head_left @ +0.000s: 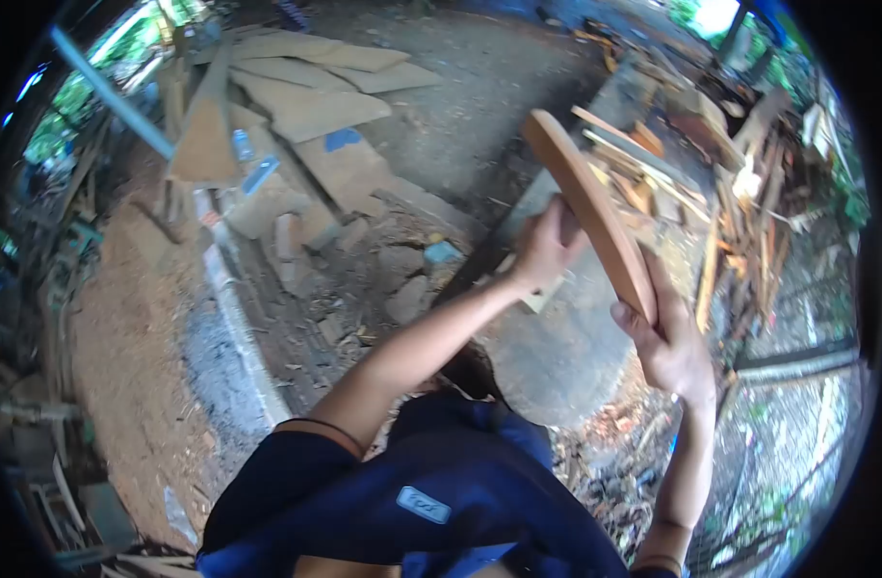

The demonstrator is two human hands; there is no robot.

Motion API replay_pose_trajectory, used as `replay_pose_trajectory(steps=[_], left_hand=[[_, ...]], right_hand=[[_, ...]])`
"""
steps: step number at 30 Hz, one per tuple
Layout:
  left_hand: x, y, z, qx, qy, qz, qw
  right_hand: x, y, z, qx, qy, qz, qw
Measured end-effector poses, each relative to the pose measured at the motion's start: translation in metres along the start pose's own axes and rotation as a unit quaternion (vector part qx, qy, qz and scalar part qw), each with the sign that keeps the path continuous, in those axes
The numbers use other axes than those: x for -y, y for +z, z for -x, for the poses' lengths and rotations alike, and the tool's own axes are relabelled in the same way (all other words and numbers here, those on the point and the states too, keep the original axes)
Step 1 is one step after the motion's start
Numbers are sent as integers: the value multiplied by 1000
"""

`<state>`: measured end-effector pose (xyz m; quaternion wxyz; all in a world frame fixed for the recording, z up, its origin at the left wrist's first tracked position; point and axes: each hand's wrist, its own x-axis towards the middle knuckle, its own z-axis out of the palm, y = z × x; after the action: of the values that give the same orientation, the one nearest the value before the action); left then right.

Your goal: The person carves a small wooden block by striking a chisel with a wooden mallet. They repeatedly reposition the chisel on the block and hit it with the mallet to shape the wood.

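Observation:
A smooth, curved piece of wood (595,212) is held up at a slant above a round wooden block (557,361). Its lower end sits in my right hand (674,347), the thumb on one side and the fingers wrapped round the other. My left hand (545,249) is at the near side of the piece, around its middle, with curled fingers against its edge. Some of the left fingertips are hidden behind the wood.
Wood strips and offcuts (643,178) lie on the bench beyond the block. Scrap wood (749,241) is heaped at the right. Flat boards (306,91) are stacked at the far left, near a plastic bottle (242,144). Broken pieces and shavings (402,279) litter the ground.

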<state>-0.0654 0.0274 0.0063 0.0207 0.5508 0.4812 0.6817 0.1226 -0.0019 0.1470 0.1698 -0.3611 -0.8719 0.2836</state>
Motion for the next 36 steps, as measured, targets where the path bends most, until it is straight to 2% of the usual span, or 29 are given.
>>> replay_pose_trajectory(steps=[1,3,5,6,7,9,10,12,13,15,16,17,19,20,21,22,23,25,27,28,31,33,34,35,36], left_hand=[[-1,0,-2,-13,17,-2,1000],[-6,-5,2,37,-92,26,995],[-2,-3,3,43,-96,34,994],[-1,-2,3,50,-89,37,994],[-6,1,-3,-10,22,-23,999],[-4,0,0,0,-19,0,1000],[2,1,-2,-5,-27,6,1000],[3,-4,-1,-6,-42,-4,999],[5,-4,0,-3,-46,-7,999],[6,-2,-2,8,-52,-7,999],[9,1,-2,-21,34,-17,999],[19,-2,1,-11,40,-13,999],[47,-9,-1,-39,-34,4,999],[39,-18,-7,-59,-102,77,990],[33,-28,-15,-80,-171,145,971],[40,-36,-19,-126,-209,149,958],[47,-45,-25,-170,-241,153,943],[74,-64,-23,-265,-270,165,911],[92,-77,-13,-326,-315,166,876],[90,-82,-12,-323,-317,165,876],[84,-89,-3,-330,-352,205,852],[77,-90,0,-251,-305,310,865],[71,-87,1,-214,-262,283,897],[65,-87,0,-214,-261,283,898],[59,-85,-3,-134,-234,250,930]], right_hand=[[4,-7,-1,-5,20,15,1000],[13,-10,0,-167,-36,-142,975],[28,-11,2,-191,50,-200,960],[19,-5,0,-93,143,-150,974],[-11,6,-3,23,86,-23,996],[-23,3,-2,2,28,-7,1000],[-18,-3,-2,-2,30,-1,1000],[6,-8,5,-129,2,-179,975],[16,-13,8,-139,10,-249,958],[-2,16,3,-168,14,-161,972],[0,10,-2,63,158,-85,982],[-10,16,2,53,161,-91,981],[-50,34,6,-36,82,-83,992],[-56,43,12,-31,89,-83,992],[-58,52,17,-35,154,-199,967],[-63,63,19,-39,212,-311,926],[-73,78,22,-37,209,-313,926],[-103,118,33,-30,295,-303,906],[-129,152,43,-5,311,-302,901],[-134,165,49,-15,300,-269,915],[-142,189,57,-38,307,-289,906],[-143,188,59,-29,320,-282,904],[-143,187,59,-25,319,-299,899],[-143,185,58,-22,317,-316,894],[-146,186,57,-24,317,-315,894]])
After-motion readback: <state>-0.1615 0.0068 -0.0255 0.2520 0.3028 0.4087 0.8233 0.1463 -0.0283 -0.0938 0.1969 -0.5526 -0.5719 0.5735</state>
